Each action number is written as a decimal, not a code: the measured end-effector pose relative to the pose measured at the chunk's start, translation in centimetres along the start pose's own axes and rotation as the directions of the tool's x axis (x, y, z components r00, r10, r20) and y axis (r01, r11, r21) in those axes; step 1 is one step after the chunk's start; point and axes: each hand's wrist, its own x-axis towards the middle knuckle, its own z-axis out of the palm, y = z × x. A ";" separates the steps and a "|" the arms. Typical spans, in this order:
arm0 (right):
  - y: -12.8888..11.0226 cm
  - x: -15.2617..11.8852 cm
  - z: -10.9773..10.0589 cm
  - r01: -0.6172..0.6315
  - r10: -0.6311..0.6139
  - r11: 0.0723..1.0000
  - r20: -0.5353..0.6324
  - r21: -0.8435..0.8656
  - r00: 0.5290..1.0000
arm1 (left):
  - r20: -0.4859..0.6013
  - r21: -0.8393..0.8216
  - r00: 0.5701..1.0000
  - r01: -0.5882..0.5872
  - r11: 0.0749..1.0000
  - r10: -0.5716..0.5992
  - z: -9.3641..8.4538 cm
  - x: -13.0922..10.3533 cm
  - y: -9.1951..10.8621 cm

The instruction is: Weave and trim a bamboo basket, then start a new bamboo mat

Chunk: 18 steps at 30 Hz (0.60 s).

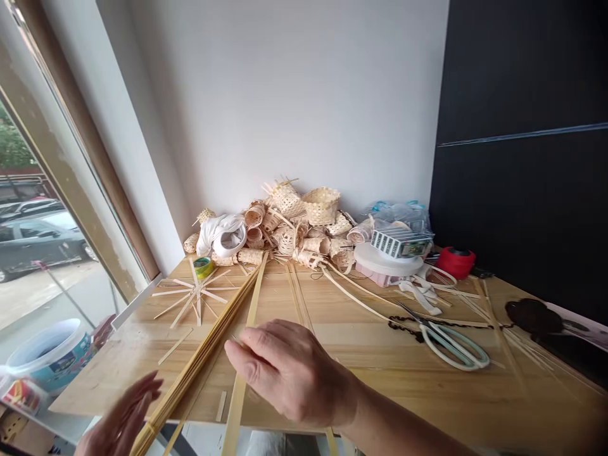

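Observation:
My right hand [292, 370] is above the table, its thumb and fingers pinched together. Whatever thin thing may be between them is too small to make out. Under that hand a flat pale bamboo strip [255, 294] runs from the back of the table over the front edge. At lower left, my left hand [118, 421] is partly cut off by the frame, fingers stretched out and slightly blurred. It is beside a tied bundle of narrow bamboo strips [204, 351]; whether it touches them I cannot tell. A star of crossed strips [197, 291] lies at left.
Woven baskets [322, 206] are heaped against the wall. A green-yellow tape roll [204, 267] and a white cloth [216, 234] lie nearby. To the right are scissors [453, 345], a white turntable [389, 261] with a box [401, 242], and red twine [456, 261]. Buckets [50, 354] stand left.

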 end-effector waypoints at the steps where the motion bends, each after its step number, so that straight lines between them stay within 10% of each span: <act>1: 0.2 -0.8 0.1 -0.018 0.018 1.000 -0.004 -0.003 1.000 | 0.045 -0.025 0.999 -0.003 1.000 0.004 0.6 1.1 1.8; 8: 1.1 -6.7 1.9 -0.130 0.130 0.991 -0.004 -0.021 0.992 | 0.613 -0.551 0.789 0.457 0.698 -0.034 11.0 9.1 11.0; 12: 1.4 -9.0 3.9 -0.181 0.181 0.983 0.015 -0.014 0.983 | 0.648 -0.625 0.751 0.619 0.476 -0.126 16.4 12.4 10.9; 18: 1.9 -11.1 6.1 -0.318 0.316 0.948 0.159 -0.014 0.935 | 0.616 -0.510 0.763 0.577 0.638 -0.198 20.9 14.6 8.4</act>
